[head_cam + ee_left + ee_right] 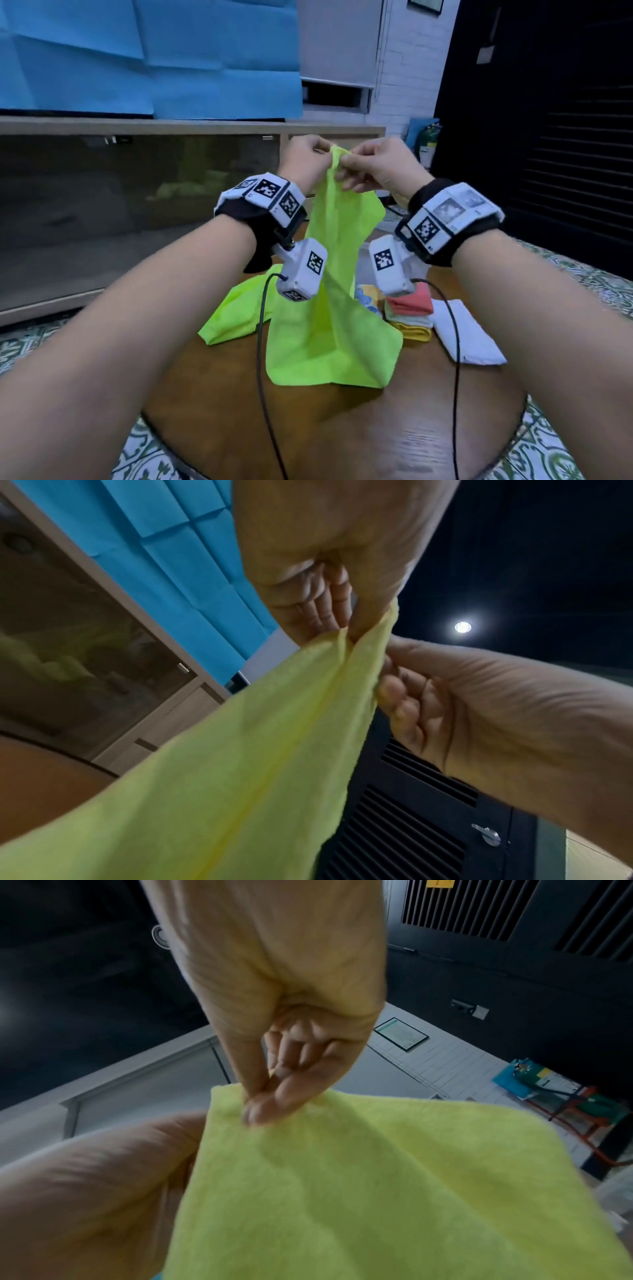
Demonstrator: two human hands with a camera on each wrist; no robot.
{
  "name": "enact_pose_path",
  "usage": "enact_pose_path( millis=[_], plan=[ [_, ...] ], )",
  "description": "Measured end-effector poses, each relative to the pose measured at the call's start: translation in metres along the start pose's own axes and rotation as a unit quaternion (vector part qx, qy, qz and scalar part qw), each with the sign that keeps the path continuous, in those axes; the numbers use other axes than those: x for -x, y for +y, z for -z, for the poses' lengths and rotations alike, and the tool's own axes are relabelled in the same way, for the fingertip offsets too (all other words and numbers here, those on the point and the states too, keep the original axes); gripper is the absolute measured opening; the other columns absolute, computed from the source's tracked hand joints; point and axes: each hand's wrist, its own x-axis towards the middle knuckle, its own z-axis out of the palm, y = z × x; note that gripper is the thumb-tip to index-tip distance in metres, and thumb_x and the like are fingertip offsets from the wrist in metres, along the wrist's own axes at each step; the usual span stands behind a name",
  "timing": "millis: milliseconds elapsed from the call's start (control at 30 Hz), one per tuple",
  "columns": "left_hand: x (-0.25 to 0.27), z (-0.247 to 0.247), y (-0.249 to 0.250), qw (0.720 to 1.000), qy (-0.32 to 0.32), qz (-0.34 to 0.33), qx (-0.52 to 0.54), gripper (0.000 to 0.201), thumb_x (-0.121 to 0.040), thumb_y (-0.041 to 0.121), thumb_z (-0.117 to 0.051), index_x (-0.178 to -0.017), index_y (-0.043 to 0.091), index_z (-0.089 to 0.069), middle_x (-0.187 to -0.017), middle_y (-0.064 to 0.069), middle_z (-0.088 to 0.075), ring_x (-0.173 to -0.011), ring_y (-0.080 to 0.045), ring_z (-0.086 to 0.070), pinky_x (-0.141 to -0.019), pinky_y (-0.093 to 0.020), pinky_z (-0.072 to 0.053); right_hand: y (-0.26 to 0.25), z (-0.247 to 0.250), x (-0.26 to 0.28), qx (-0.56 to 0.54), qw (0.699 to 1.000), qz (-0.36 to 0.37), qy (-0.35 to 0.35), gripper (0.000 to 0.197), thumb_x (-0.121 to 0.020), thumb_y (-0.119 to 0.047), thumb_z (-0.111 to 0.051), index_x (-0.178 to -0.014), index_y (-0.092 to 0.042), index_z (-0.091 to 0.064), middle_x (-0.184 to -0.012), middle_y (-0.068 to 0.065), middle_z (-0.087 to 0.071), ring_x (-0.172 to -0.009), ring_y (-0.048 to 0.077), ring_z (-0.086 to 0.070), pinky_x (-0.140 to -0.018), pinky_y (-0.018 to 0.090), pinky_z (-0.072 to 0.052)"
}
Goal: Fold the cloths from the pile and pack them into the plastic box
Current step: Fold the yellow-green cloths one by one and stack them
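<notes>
Your left hand [303,156] and right hand [378,168] both pinch the top edge of the lime cloth [334,308], fingers curled close together, while its lower end drapes on the round table [342,428]. Slide the 2 pinches apart along that edge to find both corners, then lift until the cloth hangs flat before folding. The plastic box isn't clearly visible.
</notes>
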Motion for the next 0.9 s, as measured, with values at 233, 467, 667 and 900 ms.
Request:
enact_pose_path(
  millis=[233, 467, 667, 900],
  plan=[
    [0.027, 0.004, -0.014, 0.992, -0.006, 0.021, 0.125, 0.015, -0.089, 0.008, -0.06, -0.099, 0.001, -0.068, -0.074, -0.003, -0.063, -0.065, -0.009, -0.058, -0.07, -0.028, -0.053, 0.018, -0.017, 0.004, 0.102, 0.99, 0.011, 0.092, 0.027, -0.086, -0.014, -0.067, -0.062, -0.014, -0.054, -0.06, -0.002, -0.049, -0.051, 0.004, -0.043, -0.046, 0.01, -0.035],
    [0.031, 0.013, -0.008, 0.99, -0.046, -0.005, 0.136, 0.02, -0.084, 0.012, -0.068, -0.1, -0.001, -0.068, -0.075, 0.0, -0.064, -0.06, 0.0, -0.06, -0.059, -0.014, -0.051, 0.019, -0.011, -0.005, 0.191, 0.974, 0.002, 0.123, 0.031, -0.082, -0.031, -0.07, -0.055, -0.025, -0.056, -0.059, -0.007, -0.054, -0.071, 0.012, -0.052, -0.07, 0.025, -0.041],
    [0.018, 0.023, 0.002, 0.993, 0.001, -0.037, 0.108, 0.01, -0.087, 0.008, -0.063, -0.094, 0.004, -0.068, -0.076, 0.005, -0.061, -0.069, -0.005, -0.056, -0.07, -0.019, -0.049, 0.022, 0.003, -0.003, 0.24, 0.968, -0.064, 0.036, 0.056, -0.081, -0.051, -0.064, -0.094, 0.004, -0.067, -0.092, 0.017, -0.064, -0.094, 0.027, -0.06, -0.076, 0.031, -0.042],
    [0.003, 0.042, -0.002, 0.997, 0.07, -0.028, 0.021, 0.014, -0.092, 0.019, -0.059, -0.1, 0.009, -0.065, -0.086, 0.003, -0.061, -0.081, -0.008, -0.055, -0.082, -0.021, -0.045, 0.061, 0.032, 0.017, 0.293, 0.948, -0.122, 0.023, 0.023, -0.09, -0.021, -0.06, -0.07, -0.008, -0.058, -0.061, -0.001, -0.046, -0.056, 0.011, -0.045, -0.047, 0.014, -0.034]
  ],
)
